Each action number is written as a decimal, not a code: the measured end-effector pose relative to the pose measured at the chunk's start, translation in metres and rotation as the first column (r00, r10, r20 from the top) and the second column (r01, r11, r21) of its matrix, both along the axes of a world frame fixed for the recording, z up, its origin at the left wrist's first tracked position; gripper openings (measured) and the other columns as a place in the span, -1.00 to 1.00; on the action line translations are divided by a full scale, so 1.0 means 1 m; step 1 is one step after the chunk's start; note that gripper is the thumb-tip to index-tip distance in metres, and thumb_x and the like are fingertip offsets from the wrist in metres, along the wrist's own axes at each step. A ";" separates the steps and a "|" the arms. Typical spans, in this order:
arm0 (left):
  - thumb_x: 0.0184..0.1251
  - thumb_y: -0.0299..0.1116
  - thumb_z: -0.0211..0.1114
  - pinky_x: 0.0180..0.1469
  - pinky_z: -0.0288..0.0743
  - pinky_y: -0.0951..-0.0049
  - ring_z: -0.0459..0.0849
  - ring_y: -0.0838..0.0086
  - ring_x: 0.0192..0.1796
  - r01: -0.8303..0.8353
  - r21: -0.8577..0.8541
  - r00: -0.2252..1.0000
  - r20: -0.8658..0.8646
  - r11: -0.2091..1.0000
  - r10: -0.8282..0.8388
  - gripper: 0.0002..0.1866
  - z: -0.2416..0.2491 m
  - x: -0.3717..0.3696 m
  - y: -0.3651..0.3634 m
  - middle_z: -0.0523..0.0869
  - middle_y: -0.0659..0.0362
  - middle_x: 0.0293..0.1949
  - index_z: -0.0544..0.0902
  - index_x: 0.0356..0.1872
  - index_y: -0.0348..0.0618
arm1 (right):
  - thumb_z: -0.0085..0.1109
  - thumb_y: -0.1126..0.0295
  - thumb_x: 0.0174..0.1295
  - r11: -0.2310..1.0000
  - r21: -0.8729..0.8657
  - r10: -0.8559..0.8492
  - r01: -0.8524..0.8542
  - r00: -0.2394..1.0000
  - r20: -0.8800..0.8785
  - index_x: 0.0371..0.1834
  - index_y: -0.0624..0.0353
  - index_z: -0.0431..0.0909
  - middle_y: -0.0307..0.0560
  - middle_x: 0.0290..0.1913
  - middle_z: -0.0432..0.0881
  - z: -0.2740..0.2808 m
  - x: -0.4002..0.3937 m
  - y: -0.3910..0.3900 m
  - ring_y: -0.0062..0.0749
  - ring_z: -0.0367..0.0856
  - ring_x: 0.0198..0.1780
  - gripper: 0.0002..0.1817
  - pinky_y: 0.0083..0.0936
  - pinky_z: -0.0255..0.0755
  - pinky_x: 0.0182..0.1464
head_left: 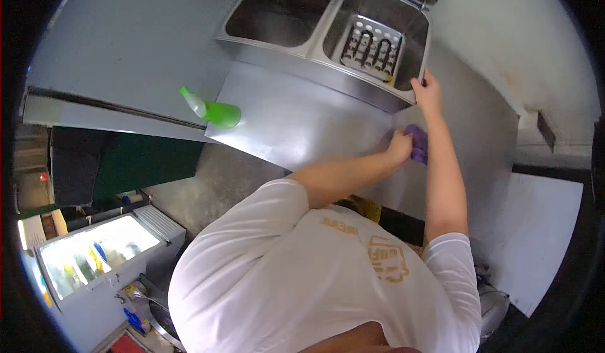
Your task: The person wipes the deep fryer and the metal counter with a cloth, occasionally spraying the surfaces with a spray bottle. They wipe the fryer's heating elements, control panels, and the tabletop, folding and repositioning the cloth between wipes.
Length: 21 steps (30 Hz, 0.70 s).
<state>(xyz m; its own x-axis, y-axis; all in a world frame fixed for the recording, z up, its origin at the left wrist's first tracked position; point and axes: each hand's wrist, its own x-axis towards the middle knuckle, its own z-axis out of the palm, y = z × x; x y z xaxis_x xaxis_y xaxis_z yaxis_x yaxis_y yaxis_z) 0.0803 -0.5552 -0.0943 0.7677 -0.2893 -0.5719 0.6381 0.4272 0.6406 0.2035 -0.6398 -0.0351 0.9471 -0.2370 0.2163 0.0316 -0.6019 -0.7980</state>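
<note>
My left hand [401,146] is closed on a purple cloth [418,144] and presses it against the steel front panel [302,120] of a two-tank stainless fryer. My right hand [426,92] grips the fryer's near right corner, at the rim of the right tank [382,40]. A heating coil lies in the bottom of that tank. The left tank [277,10] looks bare inside. My right forearm crosses in front of part of the cloth.
A green spray bottle [212,110] lies at the left edge of the steel panel. A grey counter surface [126,44] spreads to the left. A lit glass-topped chest freezer [94,255] stands at lower left. A pale wall [504,32] runs along the right.
</note>
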 end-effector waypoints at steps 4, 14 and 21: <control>0.41 -0.46 -0.02 0.11 0.47 0.21 0.57 0.21 0.15 -0.302 0.303 0.949 0.181 0.904 0.257 -0.63 -0.044 0.032 0.081 0.57 -0.12 0.08 0.33 0.20 -0.30 | 0.23 0.26 0.08 0.999 -0.026 -0.039 0.036 0.992 -0.118 0.04 0.11 0.62 -0.01 -0.42 0.65 0.023 -0.006 0.010 -0.35 0.60 -0.42 -0.58 -0.42 0.46 -0.28; 0.27 -0.56 -0.05 -0.45 0.63 0.02 0.69 0.03 -0.53 0.062 -0.342 0.992 0.124 0.938 -0.020 -0.74 0.025 0.051 0.041 0.69 -0.22 -0.41 0.59 -0.17 -0.46 | 0.27 0.27 0.09 0.997 -0.080 0.003 -0.015 0.989 -0.150 0.03 0.18 0.60 0.05 -0.40 0.69 0.034 -0.010 0.008 -0.24 0.65 -0.40 -0.58 -0.34 0.49 -0.24; 0.43 -0.42 0.08 0.22 0.41 0.22 0.54 0.28 0.18 0.184 0.255 0.694 0.650 0.949 -0.310 -0.68 0.008 0.049 0.022 0.58 -0.06 0.06 0.45 0.16 -0.28 | 0.28 0.38 0.17 0.989 0.055 0.143 -0.135 0.971 -0.193 0.10 0.18 0.58 -0.05 -0.24 0.75 0.031 -0.008 0.002 -0.45 0.68 -0.31 -0.60 -0.46 0.51 -0.18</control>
<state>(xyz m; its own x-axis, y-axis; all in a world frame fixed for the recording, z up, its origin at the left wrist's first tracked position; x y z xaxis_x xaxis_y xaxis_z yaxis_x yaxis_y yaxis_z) 0.1292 -0.5331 -0.0867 0.8774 -0.4794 0.0159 0.0757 0.1711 0.9823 0.1953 -0.6379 -0.0038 0.9944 -0.1048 0.0161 -0.0467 -0.5690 -0.8210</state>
